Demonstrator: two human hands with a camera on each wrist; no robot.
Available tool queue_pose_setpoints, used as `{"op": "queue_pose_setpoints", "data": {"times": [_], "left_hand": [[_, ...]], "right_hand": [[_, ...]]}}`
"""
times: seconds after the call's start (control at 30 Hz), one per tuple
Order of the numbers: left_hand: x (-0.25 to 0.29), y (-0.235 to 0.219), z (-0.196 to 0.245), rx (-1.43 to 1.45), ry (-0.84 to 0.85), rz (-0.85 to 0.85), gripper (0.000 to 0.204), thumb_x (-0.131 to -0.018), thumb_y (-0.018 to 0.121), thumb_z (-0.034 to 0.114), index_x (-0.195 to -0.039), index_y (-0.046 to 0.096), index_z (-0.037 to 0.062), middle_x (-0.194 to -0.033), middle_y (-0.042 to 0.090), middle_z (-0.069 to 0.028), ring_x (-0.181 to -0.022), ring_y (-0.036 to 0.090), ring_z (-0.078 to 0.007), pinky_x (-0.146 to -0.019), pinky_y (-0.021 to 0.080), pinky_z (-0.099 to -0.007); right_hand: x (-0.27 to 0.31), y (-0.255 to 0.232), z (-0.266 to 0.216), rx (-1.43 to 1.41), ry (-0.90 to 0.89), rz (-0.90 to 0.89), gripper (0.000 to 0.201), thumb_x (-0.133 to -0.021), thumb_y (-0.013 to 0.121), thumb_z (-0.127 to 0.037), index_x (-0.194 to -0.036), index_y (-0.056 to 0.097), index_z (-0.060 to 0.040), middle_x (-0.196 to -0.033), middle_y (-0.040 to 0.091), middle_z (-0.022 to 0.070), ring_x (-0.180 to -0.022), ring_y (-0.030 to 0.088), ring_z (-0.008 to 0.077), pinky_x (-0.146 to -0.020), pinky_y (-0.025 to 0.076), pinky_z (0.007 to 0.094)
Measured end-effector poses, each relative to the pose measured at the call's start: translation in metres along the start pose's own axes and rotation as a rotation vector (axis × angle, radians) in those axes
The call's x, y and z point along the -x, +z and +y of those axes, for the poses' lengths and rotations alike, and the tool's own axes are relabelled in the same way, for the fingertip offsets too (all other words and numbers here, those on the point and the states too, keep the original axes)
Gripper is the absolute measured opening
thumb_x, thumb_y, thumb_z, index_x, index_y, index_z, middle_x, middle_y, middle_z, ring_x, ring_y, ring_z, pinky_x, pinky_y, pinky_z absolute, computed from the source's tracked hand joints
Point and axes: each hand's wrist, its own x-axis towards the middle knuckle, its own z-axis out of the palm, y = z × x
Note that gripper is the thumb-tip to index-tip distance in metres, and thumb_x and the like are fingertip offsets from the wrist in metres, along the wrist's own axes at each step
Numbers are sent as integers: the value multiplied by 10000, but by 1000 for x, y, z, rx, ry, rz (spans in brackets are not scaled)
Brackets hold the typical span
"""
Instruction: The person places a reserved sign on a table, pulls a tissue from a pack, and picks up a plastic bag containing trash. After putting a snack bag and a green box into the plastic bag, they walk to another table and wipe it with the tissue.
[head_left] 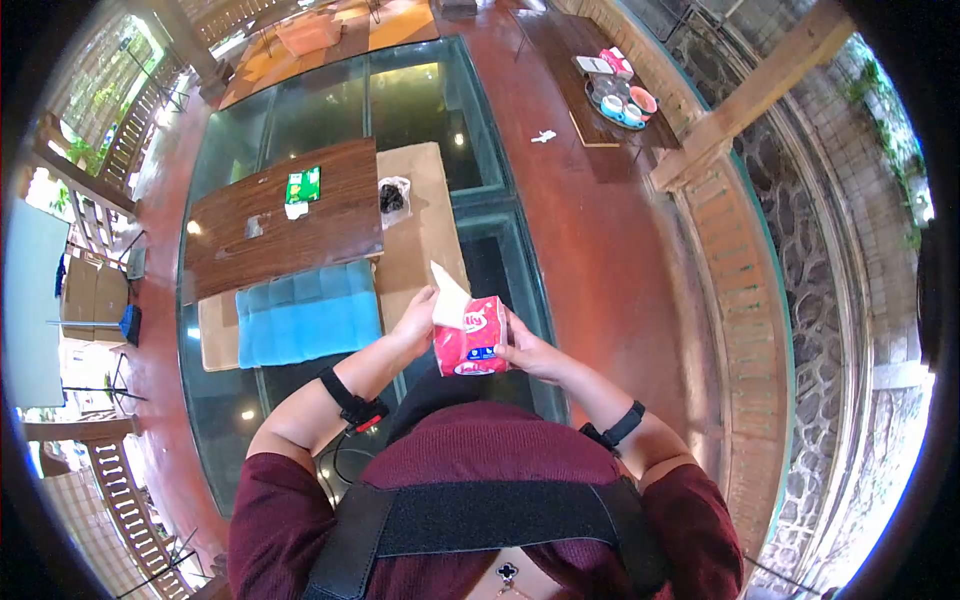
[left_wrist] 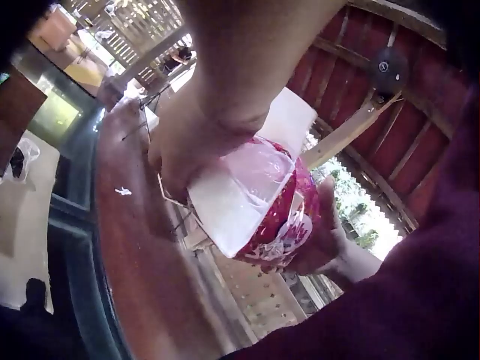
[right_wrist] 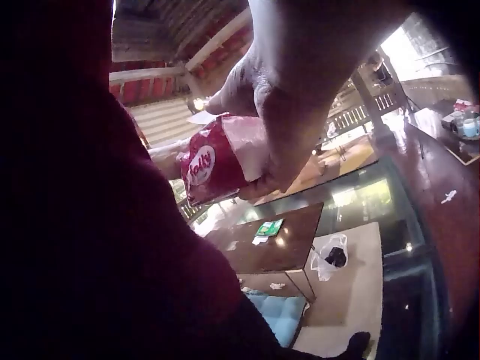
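Observation:
A pink-red plastic pack of tissues (head_left: 472,347) is in front of my body, with white and blue print on it. My right hand (head_left: 532,352) grips it from the right side, the thumb on the near face. With its fingers at the sheet's left edge, my left hand (head_left: 412,322) pinches a white tissue (head_left: 450,298) that stands up out of the pack. In the left wrist view the tissue (left_wrist: 225,214) spreads wide beside the pack (left_wrist: 277,240), and the left fingertips are partly hidden. The right wrist view shows the right hand (right_wrist: 296,112) around the pack (right_wrist: 214,169).
Ahead to the left is a low wooden table (head_left: 300,235) bearing a green packet (head_left: 304,185). A blue cushion (head_left: 308,312) and a plastic bag with dark contents (head_left: 393,197) lie by it. Cups on a tray (head_left: 620,108) stand on another table; a white scrap (head_left: 543,136) lies on the floor.

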Motion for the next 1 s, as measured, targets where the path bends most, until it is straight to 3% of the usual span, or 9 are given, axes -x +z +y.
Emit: {"op": "queue_pose_setpoints", "data": {"times": [0.07, 0.13, 0.23, 0.37, 0.53, 0.73, 0.83, 0.97, 1.0], "left_hand": [[-43, 6, 27, -92, -46, -32, 260, -896, 434, 243, -1064, 449, 46, -924, 564, -53, -827, 560, -145, -718, 470, -319], [-86, 3, 54, -154, -74, -111, 247, -879, 470, 258, -1052, 469, 82, -909, 559, -26, -792, 555, -131, -677, 469, -318], [-139, 13, 102, -126, -113, -36, 209, -868, 484, 233, -1035, 488, 108, -879, 562, -11, -776, 551, -120, -654, 464, -312], [-222, 22, 161, -115, -84, -127, 195, -860, 481, 203, -1033, 502, 116, -885, 565, -8, -794, 556, -125, -677, 463, -320], [-300, 73, 227, -122, -105, -100, 233, -874, 454, 228, -1067, 463, 97, -986, 532, -38, -914, 521, -134, -752, 446, -338], [-426, 111, 254, -165, -202, -167, 325, -874, 420, 285, -1101, 308, 82, -1061, 429, -81, -991, 466, -220, -788, 442, -412], [-504, 131, 262, -161, -298, -310, 314, -868, 425, 275, -1083, 305, 79, -1043, 432, -89, -957, 486, -217, -749, 462, -399], [-571, 195, 306, -245, -297, -261, 313, -864, 438, 276, -1076, 308, 85, -1034, 459, -96, -901, 523, -205, -716, 472, -368], [-588, 209, 319, -293, -328, -244, 301, -864, 448, 247, -1122, 399, 101, -1096, 482, -80, -975, 511, -212, -765, 448, -408]], "right_hand": [[-34, -25, -22, -52, -17, -26, 906, -767, 646, -185, -1358, -32, -67, -1353, 232, 104, -1229, 279, 202, -1012, 252, 342], [-67, -49, -59, -138, 51, -40, 886, -765, 646, -167, -1359, -4, -67, -1342, 256, 98, -1222, 293, 189, -1008, 262, 345], [-114, -85, -99, -228, 101, 14, 819, -769, 633, -118, -1357, 64, -79, -1321, 299, 86, -1213, 315, 178, -1000, 284, 348], [-175, -134, -152, -272, 38, -5, 819, -774, 609, -83, -1362, 39, -113, -1327, 288, 87, -1214, 318, 189, -992, 299, 363], [-232, -200, -190, -323, 16, 129, 792, -770, 580, -38, -1359, 61, -136, -1311, 309, 82, -1205, 335, 194, -975, 324, 382], [-292, -313, -223, -471, -81, 233, 716, -778, 559, -36, -1339, 128, -149, -1279, 346, 78, -1173, 379, 202, -930, 385, 375], [-325, -379, -244, -486, -112, 251, 703, -789, 545, -34, -1339, 125, -156, -1274, 342, 73, -1165, 386, 202, -909, 407, 370], [-359, -449, -278, -459, -179, 312, 693, -806, 537, -46, -1339, 109, -160, -1271, 333, 63, -1162, 385, 209, -897, 413, 387], [-369, -468, -283, -446, -209, 327, 693, -811, 534, -50, -1340, 102, -163, -1270, 331, 61, -1162, 385, 211, -896, 413, 393]]}}
